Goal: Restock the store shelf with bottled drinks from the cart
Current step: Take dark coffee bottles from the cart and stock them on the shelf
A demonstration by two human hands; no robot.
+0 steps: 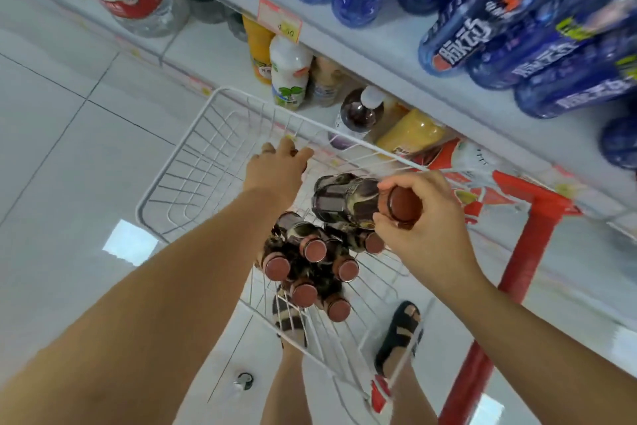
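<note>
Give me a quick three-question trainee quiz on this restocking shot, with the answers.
1. True or false: the right hand grips a dark plastic bottle with a brown cap at its capped end.
2. The white wire cart basket holds: A) blue bottles, B) dark brown-capped bottles, C) orange cartons.
3. What colour are the bottles on the upper shelf?
Key: 1 true; 2 B; 3 blue.

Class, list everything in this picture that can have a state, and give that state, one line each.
Cart: partly filled.
Cart bottles: capped, upright, clustered.
Held bottle: capped, lifted, lying sideways.
Right hand: grips that bottle's capped end.
Left hand: fingers curled near far rim; grip unclear.
</note>
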